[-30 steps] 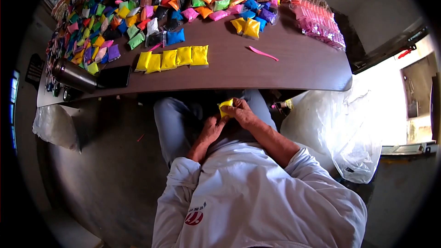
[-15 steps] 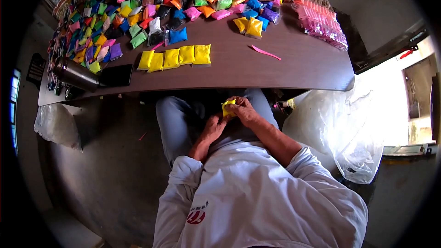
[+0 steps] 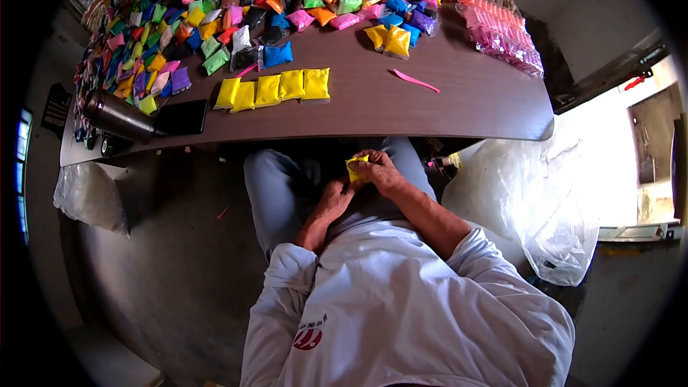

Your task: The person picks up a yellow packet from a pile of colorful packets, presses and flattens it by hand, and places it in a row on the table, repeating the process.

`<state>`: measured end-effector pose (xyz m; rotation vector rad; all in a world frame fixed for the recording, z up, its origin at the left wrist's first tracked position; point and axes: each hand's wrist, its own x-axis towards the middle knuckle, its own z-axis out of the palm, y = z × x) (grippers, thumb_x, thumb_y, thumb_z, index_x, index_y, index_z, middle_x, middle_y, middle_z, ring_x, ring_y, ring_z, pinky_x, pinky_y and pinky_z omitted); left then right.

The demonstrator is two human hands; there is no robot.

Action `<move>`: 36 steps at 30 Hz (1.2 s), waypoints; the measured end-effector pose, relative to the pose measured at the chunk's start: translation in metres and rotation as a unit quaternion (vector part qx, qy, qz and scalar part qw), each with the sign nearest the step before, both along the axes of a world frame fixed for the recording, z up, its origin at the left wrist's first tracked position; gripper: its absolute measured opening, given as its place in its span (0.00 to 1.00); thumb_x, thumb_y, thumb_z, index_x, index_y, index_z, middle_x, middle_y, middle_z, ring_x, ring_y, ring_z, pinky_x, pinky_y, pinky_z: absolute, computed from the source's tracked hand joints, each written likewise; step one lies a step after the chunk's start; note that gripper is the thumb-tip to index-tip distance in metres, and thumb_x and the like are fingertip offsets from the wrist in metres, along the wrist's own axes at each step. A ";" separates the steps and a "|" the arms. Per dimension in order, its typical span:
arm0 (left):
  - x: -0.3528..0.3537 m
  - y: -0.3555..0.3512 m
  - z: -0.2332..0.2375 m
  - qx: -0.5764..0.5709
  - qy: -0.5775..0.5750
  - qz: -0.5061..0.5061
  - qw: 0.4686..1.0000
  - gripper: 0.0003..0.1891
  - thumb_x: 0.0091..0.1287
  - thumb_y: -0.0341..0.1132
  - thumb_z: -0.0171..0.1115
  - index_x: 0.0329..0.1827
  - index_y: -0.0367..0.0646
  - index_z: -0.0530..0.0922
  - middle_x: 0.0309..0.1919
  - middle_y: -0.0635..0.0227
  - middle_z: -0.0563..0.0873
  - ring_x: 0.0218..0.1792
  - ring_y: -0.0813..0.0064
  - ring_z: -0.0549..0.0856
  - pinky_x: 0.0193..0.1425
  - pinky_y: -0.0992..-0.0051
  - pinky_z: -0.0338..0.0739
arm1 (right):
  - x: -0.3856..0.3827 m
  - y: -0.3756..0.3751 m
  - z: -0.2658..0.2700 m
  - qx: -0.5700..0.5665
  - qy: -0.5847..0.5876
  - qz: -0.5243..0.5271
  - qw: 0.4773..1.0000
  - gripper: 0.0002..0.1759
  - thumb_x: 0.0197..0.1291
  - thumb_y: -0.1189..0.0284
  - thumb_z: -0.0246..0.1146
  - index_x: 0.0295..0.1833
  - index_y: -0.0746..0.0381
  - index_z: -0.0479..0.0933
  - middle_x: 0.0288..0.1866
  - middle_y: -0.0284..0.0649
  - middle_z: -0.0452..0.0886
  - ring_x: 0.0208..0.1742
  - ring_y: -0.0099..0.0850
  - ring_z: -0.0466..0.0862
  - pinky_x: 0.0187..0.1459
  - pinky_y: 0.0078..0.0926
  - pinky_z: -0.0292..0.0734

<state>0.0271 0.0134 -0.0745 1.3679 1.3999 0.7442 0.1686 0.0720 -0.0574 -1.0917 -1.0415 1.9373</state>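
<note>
Yellow packet (image 3: 355, 169) is below the desk's front edge, over the seated person's lap, held between both hands, clear of the desk (image 3: 459, 111)

Head view, hands:
- right hand (image 3: 383, 174) curls over it from the right, fingers pinched together on its top edge
- left hand (image 3: 332, 201) comes up from lower left, fingertips closed against its lower side
- both grips are clamped on that one packet

Head view, desk:
- near the front edge, left of centre: row of five yellow packets (image 3: 272, 89), side by side, touching
- front-left corner: metal flask (image 3: 115, 116) lying on its side, black phone (image 3: 179, 117) just beside it
- right of centre: pink strip (image 3: 414, 81) lying alone
- far half: pile of mixed-colour packets (image 3: 215, 7), with a yellow pair (image 3: 389, 39) at its near fringe
- far-right edge: pink sachets (image 3: 502, 32) stacked in a band

Floor, off the desk's right end: clear plastic bag (image 3: 559, 208)
</note>
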 end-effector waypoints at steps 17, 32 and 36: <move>-0.002 -0.001 0.001 0.019 -0.035 0.043 0.998 0.21 0.63 0.49 0.53 0.37 0.35 0.77 0.28 0.54 0.81 0.30 0.64 0.80 0.36 0.71 0.73 | 0.007 0.004 0.006 0.026 -0.089 0.050 0.994 0.17 0.50 0.68 0.60 0.42 0.69 0.73 0.35 0.39 0.77 0.37 0.28 0.76 0.41 0.21 0.70; -0.005 -0.002 0.017 -0.014 -0.050 0.060 0.997 0.25 0.63 0.53 0.51 0.38 0.35 0.77 0.29 0.58 0.81 0.33 0.68 0.79 0.38 0.73 0.72 | 0.010 0.004 -0.004 -0.012 -0.040 0.062 0.997 0.14 0.55 0.68 0.59 0.42 0.68 0.74 0.35 0.38 0.78 0.37 0.27 0.76 0.43 0.22 0.71; -0.009 -0.001 0.001 -0.073 -0.091 0.070 0.991 0.28 0.62 0.57 0.49 0.42 0.37 0.76 0.36 0.59 0.81 0.39 0.67 0.78 0.46 0.72 0.71 | 0.012 0.009 -0.014 -0.096 0.093 0.001 0.991 0.15 0.56 0.68 0.57 0.45 0.69 0.73 0.38 0.38 0.78 0.39 0.26 0.76 0.43 0.21 0.71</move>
